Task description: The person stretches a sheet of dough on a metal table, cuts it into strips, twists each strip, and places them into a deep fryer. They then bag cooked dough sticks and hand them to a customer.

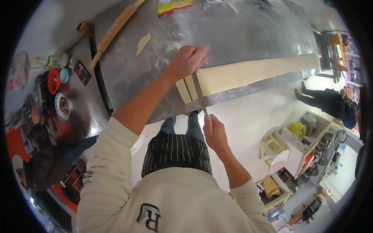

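A long flat sheet of dough [253,71] lies along the near edge of a metal worktable [233,35]. At its left end are narrow cut strips of dough [185,90]. My right hand [215,132] grips the handle of a knife [200,92], whose blade lies across the sheet beside the strips. My left hand [189,59] is over the far end of the blade with its fingers curled; whether it pinches the blade tip or the dough is hidden. A small scrap of dough [143,44] rests farther back to the left.
A wooden rolling pin [116,30] lies at the table's left edge, and a yellow packet [174,6] at the back. On a side table are a phone [82,72], a red bowl [54,81] and a plate of food [62,107]. One person sits at left; another stands far right.
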`<state>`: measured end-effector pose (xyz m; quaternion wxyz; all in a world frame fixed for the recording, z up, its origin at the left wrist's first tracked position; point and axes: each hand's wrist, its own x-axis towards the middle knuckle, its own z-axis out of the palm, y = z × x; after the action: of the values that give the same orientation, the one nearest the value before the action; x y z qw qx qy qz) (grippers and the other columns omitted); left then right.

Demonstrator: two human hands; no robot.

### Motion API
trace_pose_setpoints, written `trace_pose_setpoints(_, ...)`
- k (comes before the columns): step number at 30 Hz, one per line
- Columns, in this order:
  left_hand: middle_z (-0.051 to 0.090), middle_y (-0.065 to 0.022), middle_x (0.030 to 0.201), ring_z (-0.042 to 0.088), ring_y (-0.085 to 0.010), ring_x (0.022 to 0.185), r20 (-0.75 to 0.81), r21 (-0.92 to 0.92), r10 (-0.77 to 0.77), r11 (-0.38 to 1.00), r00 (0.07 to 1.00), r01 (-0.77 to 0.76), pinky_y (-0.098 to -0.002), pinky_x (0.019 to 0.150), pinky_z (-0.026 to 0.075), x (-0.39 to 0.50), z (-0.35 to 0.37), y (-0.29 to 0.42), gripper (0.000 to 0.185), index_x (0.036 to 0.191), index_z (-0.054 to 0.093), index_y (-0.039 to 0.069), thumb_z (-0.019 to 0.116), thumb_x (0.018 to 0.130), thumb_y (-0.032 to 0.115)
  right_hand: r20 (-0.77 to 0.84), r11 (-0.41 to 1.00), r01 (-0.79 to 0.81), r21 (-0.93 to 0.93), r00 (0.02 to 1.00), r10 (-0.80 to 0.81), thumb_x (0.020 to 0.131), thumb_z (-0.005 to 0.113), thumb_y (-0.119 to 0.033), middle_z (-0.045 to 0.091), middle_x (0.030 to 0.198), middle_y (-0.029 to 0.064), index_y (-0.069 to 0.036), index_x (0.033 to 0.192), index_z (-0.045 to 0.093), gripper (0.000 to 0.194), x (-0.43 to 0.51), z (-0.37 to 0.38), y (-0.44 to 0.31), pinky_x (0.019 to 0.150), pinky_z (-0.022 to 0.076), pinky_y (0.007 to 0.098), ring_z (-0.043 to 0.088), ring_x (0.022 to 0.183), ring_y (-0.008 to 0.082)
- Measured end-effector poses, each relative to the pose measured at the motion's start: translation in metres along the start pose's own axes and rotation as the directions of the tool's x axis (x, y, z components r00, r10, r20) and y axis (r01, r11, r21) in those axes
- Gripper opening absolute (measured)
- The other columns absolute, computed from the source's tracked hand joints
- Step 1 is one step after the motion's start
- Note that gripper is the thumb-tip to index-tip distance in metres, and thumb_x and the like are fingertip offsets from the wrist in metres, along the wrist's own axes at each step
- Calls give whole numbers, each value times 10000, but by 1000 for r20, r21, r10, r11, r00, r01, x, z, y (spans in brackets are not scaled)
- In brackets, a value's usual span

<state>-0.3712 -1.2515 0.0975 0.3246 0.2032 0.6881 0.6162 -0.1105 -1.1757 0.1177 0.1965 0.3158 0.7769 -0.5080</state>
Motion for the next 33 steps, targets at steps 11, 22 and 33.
trace_pose_setpoints(11,531,-4,571,538,-95,522,-41,-2,-119,993,992,119,-284,566,446,11,11,-51,523,731,627,30,503,1035,436,-24,984,84,-159,996,-89,1056,456,-246,616,916,272,14,964,557,294,26,-2,40,670,487,560,595,840,517)
trace_pose_setpoints(22,659,-114,823,632,-332,804,-152,712,334,690,930,-132,-432,772,506,-29,-41,-48,247,911,696,18,675,922,263,145,996,17,-92,989,-3,915,613,-167,619,738,214,-12,916,552,167,-66,-53,37,624,471,493,601,728,464)
trace_pose_setpoints(33,626,-105,900,613,-313,887,285,648,394,592,874,-478,-436,821,494,-159,39,-32,160,936,626,79,737,832,127,77,978,10,-209,997,6,874,689,-200,646,833,230,-1,878,557,239,-118,-16,35,659,497,489,609,765,468)
